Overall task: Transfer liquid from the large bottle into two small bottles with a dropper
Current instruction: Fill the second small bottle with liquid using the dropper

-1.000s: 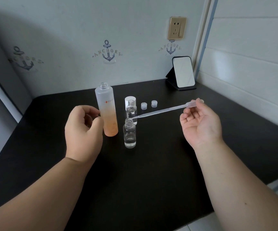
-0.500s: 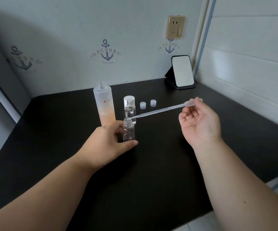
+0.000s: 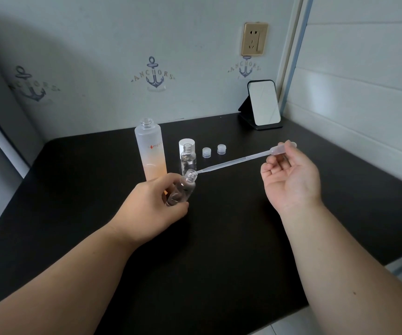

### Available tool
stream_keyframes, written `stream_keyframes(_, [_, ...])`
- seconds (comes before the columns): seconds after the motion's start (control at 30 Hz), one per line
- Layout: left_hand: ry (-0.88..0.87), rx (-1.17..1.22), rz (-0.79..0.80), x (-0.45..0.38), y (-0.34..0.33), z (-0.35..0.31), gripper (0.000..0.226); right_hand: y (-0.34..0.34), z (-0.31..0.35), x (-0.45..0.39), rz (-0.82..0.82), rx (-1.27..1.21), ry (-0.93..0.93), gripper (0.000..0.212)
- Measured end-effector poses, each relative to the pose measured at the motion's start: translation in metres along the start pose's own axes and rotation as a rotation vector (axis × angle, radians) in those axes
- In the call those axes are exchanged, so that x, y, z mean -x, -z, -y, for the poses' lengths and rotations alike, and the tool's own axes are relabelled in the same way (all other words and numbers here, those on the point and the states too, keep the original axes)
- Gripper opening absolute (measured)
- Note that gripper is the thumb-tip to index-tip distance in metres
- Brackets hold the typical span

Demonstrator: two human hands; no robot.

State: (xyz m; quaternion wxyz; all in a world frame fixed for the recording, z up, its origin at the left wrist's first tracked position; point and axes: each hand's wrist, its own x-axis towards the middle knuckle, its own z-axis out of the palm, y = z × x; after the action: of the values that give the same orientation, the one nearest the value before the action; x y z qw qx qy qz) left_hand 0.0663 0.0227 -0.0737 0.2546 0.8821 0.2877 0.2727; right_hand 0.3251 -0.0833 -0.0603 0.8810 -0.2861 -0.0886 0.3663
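— Fingers (image 3: 171, 187) of the left hand (image 3: 149, 209): what have they got?
— They curl round a small bottle (image 3: 182, 189), tilted, mouth toward the dropper (image 3: 238, 160).
— And the right hand (image 3: 291, 180)?
— It pinches the dropper's bulb; the tip sits at that bottle's mouth.
— The others?
— The large bottle (image 3: 150, 151) stands uncapped on the table (image 3: 219, 238), a second small bottle (image 3: 188, 159) just beside it.

The wall (image 3: 98, 56) carries "ANCHORS" anchor decals (image 3: 155, 74); the large bottle (image 3: 150, 151) reads partly "mpc".
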Motion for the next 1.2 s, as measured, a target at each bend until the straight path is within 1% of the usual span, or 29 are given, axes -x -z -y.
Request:
stream_keyframes(0.23, [-0.033,-0.01,0.014,-0.0005,-0.0002,0.0014,0.045,0.0007,-0.0001,-0.0008,0.004,0.003,-0.01,0.028])
stream_keyframes(0.3, [-0.037,-0.009,0.014,-0.0006,0.0002,0.0013,0.043,0.0011,-0.0008,-0.0016,0.0,0.013,-0.027,0.025])
stream_keyframes(0.57, [-0.042,0.0,-0.002,-0.0003,-0.001,-0.0001,0.04,0.0029,-0.0001,-0.0019,0.024,0.05,-0.05,0.031])
stream_keyframes(0.93, [-0.034,0.0,0.016,-0.0005,-0.0017,0.0017,0.037,0.0031,0.0001,-0.0016,0.063,0.082,-0.018,0.038])
stream_keyframes(1.2, [-0.034,-0.03,0.005,-0.0004,-0.0021,0.0026,0.037,0.0035,-0.0002,-0.0017,0.05,0.097,-0.007,0.036])
